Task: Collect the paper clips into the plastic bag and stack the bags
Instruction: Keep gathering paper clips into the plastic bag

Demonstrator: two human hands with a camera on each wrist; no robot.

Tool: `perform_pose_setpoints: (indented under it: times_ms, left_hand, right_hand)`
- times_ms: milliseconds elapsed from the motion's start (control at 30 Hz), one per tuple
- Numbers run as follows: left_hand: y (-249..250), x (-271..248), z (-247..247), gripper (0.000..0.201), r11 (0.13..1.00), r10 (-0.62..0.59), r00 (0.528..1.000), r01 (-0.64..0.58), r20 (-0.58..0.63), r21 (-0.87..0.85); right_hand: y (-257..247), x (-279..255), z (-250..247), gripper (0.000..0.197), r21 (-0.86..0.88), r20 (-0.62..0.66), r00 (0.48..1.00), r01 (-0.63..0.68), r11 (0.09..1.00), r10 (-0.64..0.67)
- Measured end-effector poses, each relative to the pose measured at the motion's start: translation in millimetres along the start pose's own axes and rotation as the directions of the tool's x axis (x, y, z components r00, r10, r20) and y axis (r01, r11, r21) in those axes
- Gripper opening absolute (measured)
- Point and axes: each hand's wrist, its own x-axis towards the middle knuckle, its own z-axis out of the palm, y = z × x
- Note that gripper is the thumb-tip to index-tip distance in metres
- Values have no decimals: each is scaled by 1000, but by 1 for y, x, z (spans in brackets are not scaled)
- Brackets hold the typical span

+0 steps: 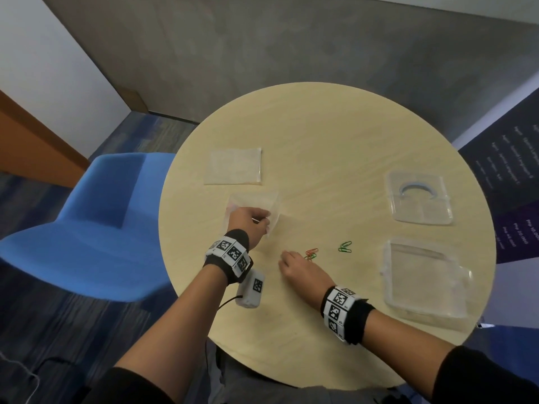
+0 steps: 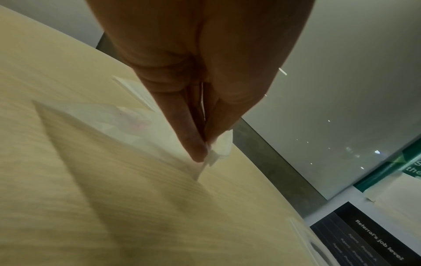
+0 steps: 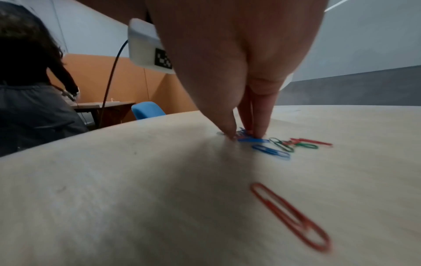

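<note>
My left hand (image 1: 266,224) pinches the edge of a clear plastic bag (image 1: 253,204) and lifts that edge off the round wooden table (image 1: 320,132). In the left wrist view, thumb and fingers (image 2: 196,144) close on the bag's rim (image 2: 218,149). My right hand (image 1: 284,256) is fingertips-down on the table. In the right wrist view it (image 3: 243,135) pinches a small bunch of blue paper clips (image 3: 244,136). More paper clips lie loose beside it: blue (image 3: 271,152), green (image 3: 281,144), red (image 3: 312,142), and a nearer red one (image 3: 291,216). Two green clips (image 1: 345,247) lie further right.
A second flat clear bag (image 1: 233,166) lies at the far left of the table. Two clear plastic cases (image 1: 418,199) (image 1: 423,284) sit on the right side. A blue chair (image 1: 96,225) stands left of the table.
</note>
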Motion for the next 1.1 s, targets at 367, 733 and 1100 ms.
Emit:
perform_pose_setpoints:
  times_ms: [367,733,1100]
  left_hand:
    - [-14,-11,2,23,1000,4,999,-5,43,25]
    - [-8,-15,24,24,997,55,998,-56,27,44]
    - [6,-17,31,25,992,118,993,-119,24,36]
  right_hand:
    - [36,32,-34,20,156,27,969,-246,957,245]
    - [45,39,-77,15,992,124,793,-104,-68,596]
    - [40,52,-83,24,777,44,812,-393,491,582]
